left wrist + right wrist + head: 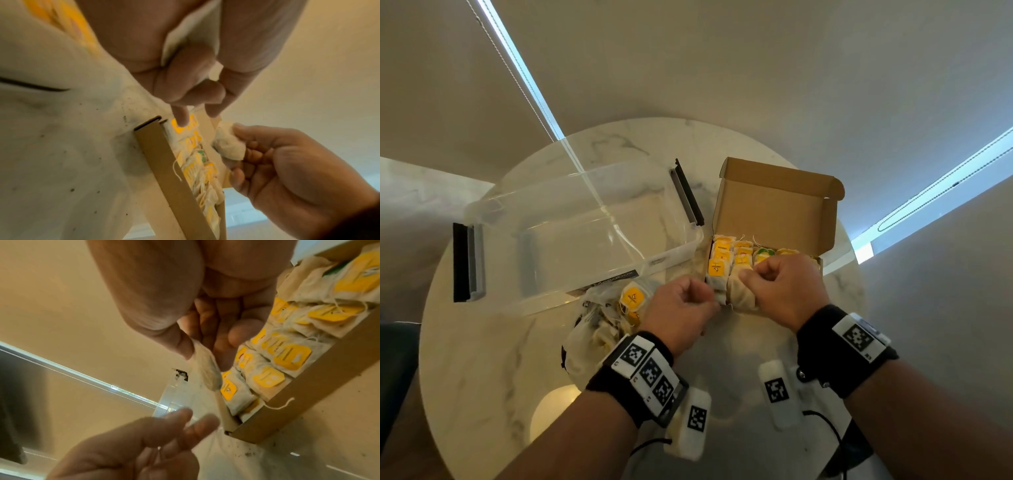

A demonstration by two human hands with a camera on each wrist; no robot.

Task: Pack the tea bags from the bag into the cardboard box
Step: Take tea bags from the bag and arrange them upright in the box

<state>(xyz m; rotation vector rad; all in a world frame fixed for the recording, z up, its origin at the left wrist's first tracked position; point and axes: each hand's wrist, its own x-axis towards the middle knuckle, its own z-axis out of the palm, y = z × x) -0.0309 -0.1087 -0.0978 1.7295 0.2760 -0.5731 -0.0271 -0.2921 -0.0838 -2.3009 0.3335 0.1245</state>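
Note:
The open cardboard box (774,205) stands at the table's right, with several yellow-tagged tea bags (736,255) in rows inside. Both hands meet at its near left corner. My left hand (707,298) pinches a tea bag (191,32) with its forefinger stretched onto a yellow tag in the box (168,170). My right hand (751,277) pinches another pale tea bag (207,369) just over the packed rows (287,356). Left of my left wrist lies the crumpled plastic bag (592,329), with more tea bags in it.
A clear plastic bin (585,222) with black and grey latches lies behind the bag on the round marble table (482,377). Tea dust speckles the tabletop beside the box. Blind cords hang across the view above the bin.

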